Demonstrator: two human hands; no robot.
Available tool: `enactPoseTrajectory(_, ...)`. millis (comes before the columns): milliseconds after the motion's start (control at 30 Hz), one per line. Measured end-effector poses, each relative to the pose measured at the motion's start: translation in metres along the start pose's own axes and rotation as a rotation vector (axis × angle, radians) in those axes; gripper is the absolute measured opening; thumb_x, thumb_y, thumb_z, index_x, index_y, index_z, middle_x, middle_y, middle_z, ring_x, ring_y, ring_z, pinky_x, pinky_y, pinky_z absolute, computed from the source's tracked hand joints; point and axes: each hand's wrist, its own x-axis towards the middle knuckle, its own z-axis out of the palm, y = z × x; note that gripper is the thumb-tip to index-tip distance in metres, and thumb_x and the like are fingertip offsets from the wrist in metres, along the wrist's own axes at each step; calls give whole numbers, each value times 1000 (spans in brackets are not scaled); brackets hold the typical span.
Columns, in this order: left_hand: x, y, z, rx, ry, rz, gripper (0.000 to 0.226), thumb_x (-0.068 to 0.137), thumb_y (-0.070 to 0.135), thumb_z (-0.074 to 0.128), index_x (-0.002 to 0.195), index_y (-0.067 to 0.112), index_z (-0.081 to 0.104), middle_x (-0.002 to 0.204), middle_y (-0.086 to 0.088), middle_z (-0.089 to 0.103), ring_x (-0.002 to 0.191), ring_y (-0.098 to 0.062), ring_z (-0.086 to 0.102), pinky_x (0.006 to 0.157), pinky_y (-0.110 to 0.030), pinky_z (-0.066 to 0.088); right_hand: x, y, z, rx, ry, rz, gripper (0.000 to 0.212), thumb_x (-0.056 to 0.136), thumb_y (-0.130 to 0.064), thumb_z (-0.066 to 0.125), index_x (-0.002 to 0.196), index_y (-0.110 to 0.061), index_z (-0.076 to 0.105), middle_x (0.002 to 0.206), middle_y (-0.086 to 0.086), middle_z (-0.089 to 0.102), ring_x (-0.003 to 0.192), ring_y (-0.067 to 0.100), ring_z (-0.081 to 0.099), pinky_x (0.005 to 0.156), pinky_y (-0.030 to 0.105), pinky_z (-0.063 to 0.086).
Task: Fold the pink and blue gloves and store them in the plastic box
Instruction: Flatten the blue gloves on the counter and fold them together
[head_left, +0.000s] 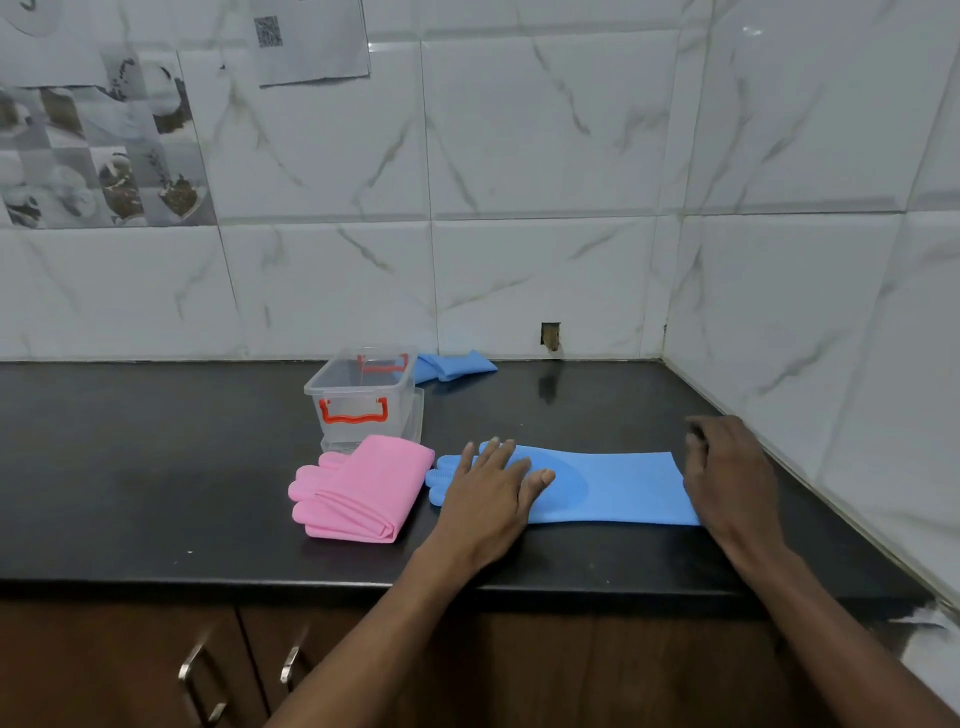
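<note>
Flanking blue glove (613, 486): pink gloves (358, 491), plastic box (363, 400)

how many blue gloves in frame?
2. One blue glove lies flat on the counter under both hands, unfolded. A second, folded blue glove sits by the wall behind the plastic box. The box partly hides it.

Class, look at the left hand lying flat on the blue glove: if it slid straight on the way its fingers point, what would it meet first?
Probably the plastic box, though depth is uncertain.
</note>
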Motion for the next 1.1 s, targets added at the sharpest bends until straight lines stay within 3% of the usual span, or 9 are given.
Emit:
enactPoseTrajectory(67,10,1,-7,-2,55,69,50,102,47,29,137,21,53,154,-3,38,146,-16,24,120,-36,2,5,-8,1,77,34,-115,16,89,-1,58,102,-2,67,97,13,66,87,29,63,78,40,52)
enactPoseTrajectory(167,25,-4,-11,66,-128,168,52,100,45,39,146,23,41,157,-4,32,145,-17,26,121,-38,3,24,-29,13,171,-112,-126,16,88,-5,60,102,-8,68,97,7,67,87,23,63,78,35,51)
enactPoseTrajectory(300,29,-14,5,116,-257,181,59,101,52,23,154,28,17,164,-5,8,151,-19,5,121,-45,-4,68,-73,59,146,-416,-251,26,89,-18,63,114,-12,66,111,6,68,99,21,63,89,35,51)
enactPoseTrajectory(433,28,-18,14,103,-233,178,60,100,53,18,154,29,13,164,-2,5,151,-17,1,121,-42,-8,111,-126,130,91,-622,-375,34,91,-23,60,123,-13,62,128,7,62,117,22,57,100,33,44)
enactPoseTrajectory(600,30,-20,14,56,-227,188,59,100,52,19,154,31,14,164,-1,6,151,-15,1,121,-39,-10,142,-160,225,-123,-838,-506,50,91,-1,45,139,-16,49,160,13,16,140,29,34,111,35,35)
enactPoseTrajectory(700,34,-21,16,33,-236,197,59,98,50,19,154,32,13,164,1,6,151,-14,0,121,-40,-10,154,-162,266,-202,-947,-519,44,93,-2,41,133,-17,53,163,4,-9,147,30,15,115,43,29)
enactPoseTrajectory(833,42,-23,21,47,-264,192,73,85,53,8,154,30,12,164,3,4,150,-12,-3,118,-41,-15,165,-168,296,-344,-907,-614,42,98,-8,31,135,-16,50,164,2,-6,138,34,30,109,49,33)
enactPoseTrajectory(967,45,-25,21,46,-279,202,65,92,48,15,154,29,12,164,4,3,150,-11,-5,118,-38,-15,169,-176,300,-386,-863,-616,48,96,-6,38,144,-7,39,160,5,14,134,31,34,105,50,39)
enactPoseTrajectory(1100,39,-23,19,12,-225,197,59,96,47,22,152,31,19,163,2,11,150,-11,4,121,-38,-8,174,-175,271,-148,-474,-392,29,91,-8,48,117,1,57,121,16,55,111,32,54,86,39,46)
